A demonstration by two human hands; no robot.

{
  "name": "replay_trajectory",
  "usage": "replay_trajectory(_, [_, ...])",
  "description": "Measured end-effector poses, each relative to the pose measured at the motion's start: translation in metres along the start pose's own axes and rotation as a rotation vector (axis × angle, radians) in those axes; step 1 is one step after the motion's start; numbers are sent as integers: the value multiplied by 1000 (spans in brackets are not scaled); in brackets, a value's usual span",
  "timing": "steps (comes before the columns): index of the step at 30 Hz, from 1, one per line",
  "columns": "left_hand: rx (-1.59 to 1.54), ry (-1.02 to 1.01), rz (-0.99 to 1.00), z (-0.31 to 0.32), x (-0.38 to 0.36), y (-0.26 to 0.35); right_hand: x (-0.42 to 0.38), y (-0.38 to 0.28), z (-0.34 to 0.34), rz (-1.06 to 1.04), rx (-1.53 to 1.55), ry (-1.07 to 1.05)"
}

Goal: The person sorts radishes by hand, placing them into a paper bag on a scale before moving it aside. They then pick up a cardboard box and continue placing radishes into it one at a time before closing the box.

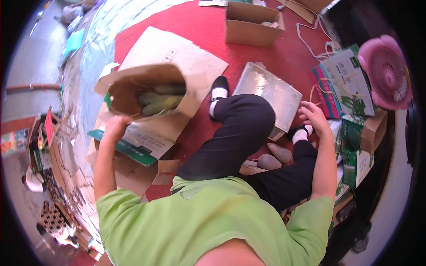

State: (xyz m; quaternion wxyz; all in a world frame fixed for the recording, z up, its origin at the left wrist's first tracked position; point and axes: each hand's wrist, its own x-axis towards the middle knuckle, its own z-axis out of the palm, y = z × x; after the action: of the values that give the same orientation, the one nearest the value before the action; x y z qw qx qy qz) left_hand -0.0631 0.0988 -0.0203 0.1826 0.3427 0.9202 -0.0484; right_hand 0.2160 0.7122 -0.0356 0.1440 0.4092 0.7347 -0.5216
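A cardboard box (177, 126) lies on the left with its mouth facing up, holding several long greenish-brown, gourd-like pieces (162, 104). My left hand (117, 127) is at the near rim of this box, fingers curled over the cardboard edge. Off to the right, my right hand (314, 117) hangs empty with its fingers apart, just past the right edge of a silvery, flat-topped box (273, 91). Two grey-brown oval pieces (269, 162) rest on the floor between my legs.
The floor is red (199, 40). Another open carton (253, 37) stands at the far side. A pink fan (388, 77), printed boxes (348, 82) and a white cable (306, 37) line the right. Plastic sheeting (102, 40) covers the far left.
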Motion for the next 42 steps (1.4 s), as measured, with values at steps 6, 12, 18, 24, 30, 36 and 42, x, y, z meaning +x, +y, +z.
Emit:
replay_trajectory(6, [42, -12, -155, 30, -57, -43, -3, -3, 0, 18, -12, 30])
replay_trajectory(12, [-114, -120, -251, 21, -72, -60, 16, 10, 7, -93, 32, -6])
replay_trajectory(18, [-277, 99, -35, -72, -34, 23, 22, 20, 10, -216, -113, 33])
replay_trajectory(24, [-315, 187, 392, -126, 32, 185, 8, 28, 0, -248, -149, 123])
replay_trajectory(30, [-419, 145, 863, -157, 81, 348, -6, 41, -15, -242, -166, 171])
replay_trajectory(36, [-359, 47, 1238, -159, 83, 480, -20, 68, -32, -290, -227, 247])
replay_trajectory(42, [-212, -121, 1326, -87, 121, 505, -37, 93, -51, -244, -213, 351])
